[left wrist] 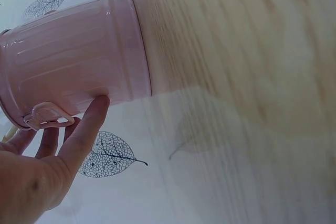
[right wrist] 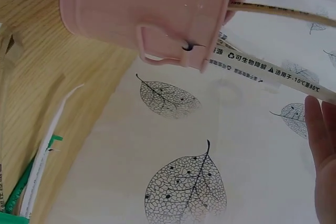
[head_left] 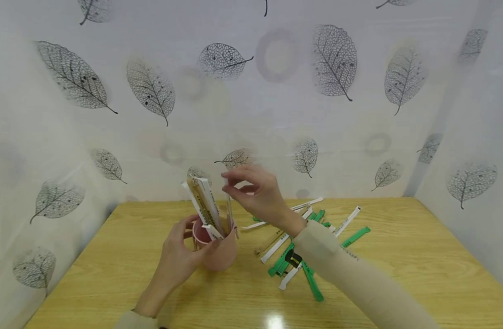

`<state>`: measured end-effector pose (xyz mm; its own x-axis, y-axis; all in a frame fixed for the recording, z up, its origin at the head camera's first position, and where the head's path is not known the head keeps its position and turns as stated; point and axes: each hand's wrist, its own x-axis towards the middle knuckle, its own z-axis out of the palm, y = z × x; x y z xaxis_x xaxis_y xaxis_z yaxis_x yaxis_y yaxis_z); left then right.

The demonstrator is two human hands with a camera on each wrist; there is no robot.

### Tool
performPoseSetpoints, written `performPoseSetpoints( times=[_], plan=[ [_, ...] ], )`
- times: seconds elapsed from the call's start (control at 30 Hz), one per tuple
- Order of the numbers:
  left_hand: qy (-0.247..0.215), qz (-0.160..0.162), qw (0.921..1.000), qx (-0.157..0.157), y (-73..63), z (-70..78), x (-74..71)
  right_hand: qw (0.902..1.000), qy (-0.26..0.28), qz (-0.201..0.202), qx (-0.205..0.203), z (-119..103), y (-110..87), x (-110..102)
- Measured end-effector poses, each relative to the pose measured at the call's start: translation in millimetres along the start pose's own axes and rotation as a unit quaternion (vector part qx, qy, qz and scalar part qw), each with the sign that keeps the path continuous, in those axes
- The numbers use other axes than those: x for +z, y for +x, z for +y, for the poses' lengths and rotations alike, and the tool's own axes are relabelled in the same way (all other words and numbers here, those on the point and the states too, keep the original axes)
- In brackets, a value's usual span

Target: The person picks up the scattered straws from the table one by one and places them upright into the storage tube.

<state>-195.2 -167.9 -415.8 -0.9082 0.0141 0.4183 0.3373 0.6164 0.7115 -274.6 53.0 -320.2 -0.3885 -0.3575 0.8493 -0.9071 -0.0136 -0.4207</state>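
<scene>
A small pink metal bucket point(head_left: 220, 256) with side handles stands on the table, and several wrapped straws point(head_left: 206, 201) in white and brown paper lean out of its top. My left hand point(head_left: 181, 246) holds the bucket round its upper part, the thumb at the near rim. In the left wrist view, fingertips point(left wrist: 100, 103) touch the ribbed wall beside a handle point(left wrist: 50, 116). Above the bucket's right side, my right hand point(head_left: 255, 189) pinches the upper end of a white wrapped straw point(right wrist: 262, 69) printed with black text. The lower end of that straw is inside the bucket, hidden by its wall.
Right of the bucket, a loose pile of wrapped straws lies on the wooden table point(head_left: 132, 265): green ones point(head_left: 313, 281), white ones point(head_left: 348, 221) and brown ones point(head_left: 270, 242). The right forearm passes over part of it. A leaf-printed curtain point(head_left: 251, 114) hangs behind the table.
</scene>
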Motion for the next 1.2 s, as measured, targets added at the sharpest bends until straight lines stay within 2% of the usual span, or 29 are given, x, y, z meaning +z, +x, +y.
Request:
performPoseSetpoints(
  times=[0.43, 0.8, 1.03, 1.2],
  plan=[
    [-0.001, -0.004, 0.9999, -0.010, 0.4, 0.6, -1.1, 0.9978, 0.000, -0.056, 0.036, 14.5, -24.5, 9.0],
    [0.003, -0.003, 0.9999, -0.012, 0.3, 2.4, -1.7, 0.9982, -0.014, -0.042, 0.040, 17.3, -26.8, 10.0],
    [0.002, -0.002, 1.0000, -0.008, -0.6, 1.3, -1.5, 0.9978, -0.009, -0.038, 0.054, 15.5, -28.4, -0.9],
    [-0.001, -0.003, 1.0000, -0.006, -0.9, 0.7, -0.7, 0.9938, -0.052, -0.043, 0.088, 17.2, -36.3, -20.8]
  ],
)
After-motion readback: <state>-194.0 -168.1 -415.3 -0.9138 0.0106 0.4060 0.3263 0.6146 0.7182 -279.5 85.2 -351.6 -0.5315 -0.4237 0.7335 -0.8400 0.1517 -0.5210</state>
